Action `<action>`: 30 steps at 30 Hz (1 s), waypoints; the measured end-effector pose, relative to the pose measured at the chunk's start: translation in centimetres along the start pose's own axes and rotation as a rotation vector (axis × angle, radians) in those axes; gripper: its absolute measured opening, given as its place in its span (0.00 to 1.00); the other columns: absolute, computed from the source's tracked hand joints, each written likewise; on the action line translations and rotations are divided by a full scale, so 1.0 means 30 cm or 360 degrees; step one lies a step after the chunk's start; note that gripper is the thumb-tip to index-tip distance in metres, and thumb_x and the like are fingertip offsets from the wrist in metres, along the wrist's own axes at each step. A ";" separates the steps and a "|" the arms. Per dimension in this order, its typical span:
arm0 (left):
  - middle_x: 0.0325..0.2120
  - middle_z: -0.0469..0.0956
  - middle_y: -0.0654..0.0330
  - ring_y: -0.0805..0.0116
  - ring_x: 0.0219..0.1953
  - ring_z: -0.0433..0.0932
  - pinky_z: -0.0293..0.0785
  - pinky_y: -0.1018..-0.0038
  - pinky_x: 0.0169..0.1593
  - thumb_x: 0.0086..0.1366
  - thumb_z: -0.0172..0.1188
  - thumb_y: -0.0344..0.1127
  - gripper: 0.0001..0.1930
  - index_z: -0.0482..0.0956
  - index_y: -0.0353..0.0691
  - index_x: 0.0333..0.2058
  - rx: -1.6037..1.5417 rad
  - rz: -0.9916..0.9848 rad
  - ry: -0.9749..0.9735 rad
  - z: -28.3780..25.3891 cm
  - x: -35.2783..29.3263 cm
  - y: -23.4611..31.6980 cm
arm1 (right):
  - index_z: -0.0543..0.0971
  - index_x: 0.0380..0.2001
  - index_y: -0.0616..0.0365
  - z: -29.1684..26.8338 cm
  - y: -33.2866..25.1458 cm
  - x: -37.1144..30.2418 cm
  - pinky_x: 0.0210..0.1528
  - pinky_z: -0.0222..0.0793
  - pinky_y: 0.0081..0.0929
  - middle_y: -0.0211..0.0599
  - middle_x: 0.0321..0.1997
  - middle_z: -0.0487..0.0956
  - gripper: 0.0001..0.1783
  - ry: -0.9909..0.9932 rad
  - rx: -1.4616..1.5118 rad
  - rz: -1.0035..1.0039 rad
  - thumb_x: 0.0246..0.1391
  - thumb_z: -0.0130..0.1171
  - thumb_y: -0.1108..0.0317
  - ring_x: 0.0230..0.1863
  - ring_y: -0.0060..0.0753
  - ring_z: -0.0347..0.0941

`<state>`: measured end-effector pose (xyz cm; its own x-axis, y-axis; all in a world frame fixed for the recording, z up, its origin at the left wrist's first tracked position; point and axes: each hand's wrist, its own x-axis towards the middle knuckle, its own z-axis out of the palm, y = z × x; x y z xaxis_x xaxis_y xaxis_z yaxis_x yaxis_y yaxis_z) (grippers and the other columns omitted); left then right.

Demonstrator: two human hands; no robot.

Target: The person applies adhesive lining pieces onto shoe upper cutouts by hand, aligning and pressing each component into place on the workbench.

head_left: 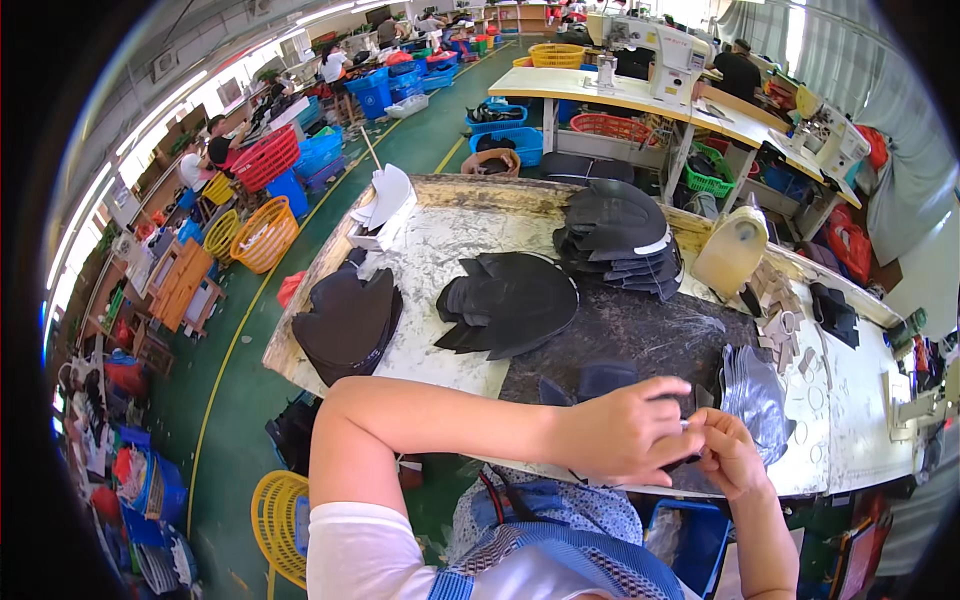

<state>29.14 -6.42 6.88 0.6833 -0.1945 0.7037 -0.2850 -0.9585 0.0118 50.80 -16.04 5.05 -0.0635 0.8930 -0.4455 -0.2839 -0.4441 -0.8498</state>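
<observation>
My left hand reaches across to the right over the table. Its fingers are bent and come together at the fingertips of my right hand, which is closed in a pinch. Something small and whitish shows between them, too hidden to name. Under and behind my left hand lie dark cut pieces, partly covered by the arm. Beside my right hand is a stack of shiny grey sheet pieces. Farther back lie a fanned pile of black cut pieces, a taller black stack and a dark brown stack.
A cloudy plastic jug stands at the table's back right, near small beige scraps. A white container with a stick sits at the back left corner. Sewing machines stand beyond. A yellow basket is on the floor to the left.
</observation>
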 end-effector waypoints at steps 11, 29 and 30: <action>0.18 0.67 0.69 0.73 0.17 0.72 0.66 0.75 0.19 0.55 0.56 0.36 0.06 0.70 0.43 0.25 -0.0279 0.0581 -0.0002 0.100 -0.015 0.134 | 0.73 0.39 0.60 0.075 0.061 -0.031 0.22 0.55 0.17 0.22 0.21 0.71 0.02 -0.0379 -0.0936 -0.0243 0.63 0.54 0.75 0.23 0.09 0.62; 0.17 0.66 0.73 0.80 0.15 0.68 0.59 0.78 0.18 0.62 0.57 0.36 0.06 0.72 0.47 0.26 -0.0137 0.0733 0.0157 -0.010 0.060 0.229 | 0.79 0.30 0.59 -0.100 0.406 -0.157 0.27 0.64 0.16 0.22 0.24 0.74 0.05 0.0056 -0.0080 0.0119 0.60 0.57 0.72 0.24 0.15 0.68; 0.17 0.66 0.73 0.80 0.15 0.68 0.59 0.78 0.18 0.62 0.57 0.36 0.06 0.72 0.47 0.26 -0.0148 0.0715 0.0161 -0.018 0.047 0.233 | 0.80 0.32 0.59 -0.163 0.490 -0.176 0.28 0.68 0.18 0.24 0.25 0.76 0.05 0.0264 0.0025 0.0183 0.59 0.58 0.70 0.24 0.18 0.71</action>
<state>27.76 -13.28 8.34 0.4107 -0.5603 0.7193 -0.5997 -0.7602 -0.2497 51.64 -27.65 -6.45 0.0617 0.8118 -0.5806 -0.2991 -0.5400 -0.7867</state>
